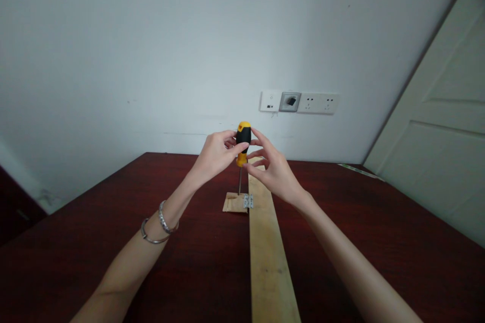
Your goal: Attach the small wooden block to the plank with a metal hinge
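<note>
A black and yellow screwdriver (243, 136) stands upright, its metal shaft pointing down at a small wooden block (235, 203). My left hand (220, 154) pinches the handle from the left, thumb across its front. On the other side my right hand (271, 169) has its fingers curved and apart, with fingertips at or very near the handle; whether they press on it I cannot tell. A metal hinge (248, 201) spans the block's right edge and a long wooden plank (267, 242). The shaft's tip is at the block's far edge, beside the hinge; exact contact is unclear.
The plank runs along a dark red tabletop (182, 262) toward a pale wall (151, 50). Wall sockets (318, 103) sit behind the hands. At the right is a white panelled door (435, 111); a thin strip (359, 171) lies near the table's back right edge.
</note>
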A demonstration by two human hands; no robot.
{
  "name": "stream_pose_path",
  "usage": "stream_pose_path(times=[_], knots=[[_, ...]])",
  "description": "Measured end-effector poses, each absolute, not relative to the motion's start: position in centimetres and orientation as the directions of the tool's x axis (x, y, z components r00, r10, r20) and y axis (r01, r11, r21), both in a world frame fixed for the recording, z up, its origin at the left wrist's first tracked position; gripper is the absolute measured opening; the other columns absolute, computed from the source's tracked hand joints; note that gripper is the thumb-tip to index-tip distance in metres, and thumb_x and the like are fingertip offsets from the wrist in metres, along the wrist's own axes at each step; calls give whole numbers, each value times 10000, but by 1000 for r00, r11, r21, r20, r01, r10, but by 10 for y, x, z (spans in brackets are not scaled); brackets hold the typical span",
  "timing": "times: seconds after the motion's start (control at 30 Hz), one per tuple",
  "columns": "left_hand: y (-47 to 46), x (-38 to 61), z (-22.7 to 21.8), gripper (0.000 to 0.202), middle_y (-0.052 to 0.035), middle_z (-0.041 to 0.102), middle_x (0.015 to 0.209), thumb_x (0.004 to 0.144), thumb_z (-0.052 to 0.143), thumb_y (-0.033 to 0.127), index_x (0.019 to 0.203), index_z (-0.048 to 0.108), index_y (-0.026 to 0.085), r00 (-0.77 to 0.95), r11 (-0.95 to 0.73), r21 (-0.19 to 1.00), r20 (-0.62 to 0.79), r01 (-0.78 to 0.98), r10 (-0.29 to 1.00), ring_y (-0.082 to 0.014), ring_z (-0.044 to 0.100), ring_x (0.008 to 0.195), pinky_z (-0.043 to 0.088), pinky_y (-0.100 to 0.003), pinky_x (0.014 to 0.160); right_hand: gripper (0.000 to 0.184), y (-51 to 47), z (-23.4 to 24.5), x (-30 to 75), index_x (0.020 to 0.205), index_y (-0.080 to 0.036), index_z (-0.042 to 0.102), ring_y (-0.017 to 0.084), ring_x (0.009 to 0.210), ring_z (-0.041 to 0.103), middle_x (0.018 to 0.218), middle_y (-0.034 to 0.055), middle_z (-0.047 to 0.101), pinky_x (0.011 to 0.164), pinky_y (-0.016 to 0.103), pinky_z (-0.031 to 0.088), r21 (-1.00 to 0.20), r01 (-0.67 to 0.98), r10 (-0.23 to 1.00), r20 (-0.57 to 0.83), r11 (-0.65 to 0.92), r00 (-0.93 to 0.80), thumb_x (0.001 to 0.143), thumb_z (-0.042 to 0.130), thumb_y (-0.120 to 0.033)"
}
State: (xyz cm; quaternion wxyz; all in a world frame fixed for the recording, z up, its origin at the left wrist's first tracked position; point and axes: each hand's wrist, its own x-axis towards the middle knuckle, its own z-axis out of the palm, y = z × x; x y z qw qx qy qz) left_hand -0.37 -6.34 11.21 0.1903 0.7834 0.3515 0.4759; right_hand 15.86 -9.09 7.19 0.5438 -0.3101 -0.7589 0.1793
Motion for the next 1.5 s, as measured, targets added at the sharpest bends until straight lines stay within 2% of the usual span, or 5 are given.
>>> stream_pose_path(times=[0.2, 0.77, 1.0, 1.17, 1.5], knots=[[-61, 6, 105, 194, -42, 667, 732, 790, 623, 244, 914, 687, 110, 310, -687, 633, 614, 355, 726, -134, 588, 637, 452, -247, 586, 730, -78, 64, 161, 1439, -346, 312, 156, 845, 596, 1150, 74, 511, 648, 310, 595, -571, 300, 631, 758, 764, -166, 789, 618, -215], [-45, -14, 105, 378, -85, 682, 1001, 781, 658, 402, 1052, 667, 140, 349, -690, 583, 597, 429, 722, -161, 602, 805, 483, -287, 705, 677, -71, 61, 168, 1406, -349, 394, 167, 865, 583, 1170, 72, 515, 654, 315, 606, -578, 295, 614, 788, 761, -41, 782, 642, -264], [0, -40, 48, 522, -77, 663, 983, 732, 693, 476, 1131, 632, 146, 647, -675, 549, 287, 493, 706, -178, 591, 819, 462, -301, 734, 683, -59, 55, 174, 1403, -350, 394, 158, 849, 572, 1192, 70, 507, 635, 304, 602, -585, 298, 610, 792, 754, 11, 774, 645, -263], [10, -39, 3, 535, -101, 626, 1014, 715, 713, 507, 1087, 639, 130, 805, -788, 344, 132, 510, 579, -225, 564, 922, 424, -316, 804, 674, -51, 47, 176, 1399, -355, 397, 160, 860, 567, 1192, 67, 503, 652, 310, 599, -595, 296, 618, 786, 748, 19, 778, 644, -268], [0, -21, -25, 845, -98, 521, 1081, 601, 737, 639, 1243, 519, 135, 855, -824, 238, -72, 514, 513, -256, 475, 1021, 390, -298, 861, 681, -49, 44, 176, 1404, -351, 396, 160, 852, 571, 1183, 70, 506, 644, 308, 593, -601, 306, 627, 779, 738, 16, 775, 653, -295]])
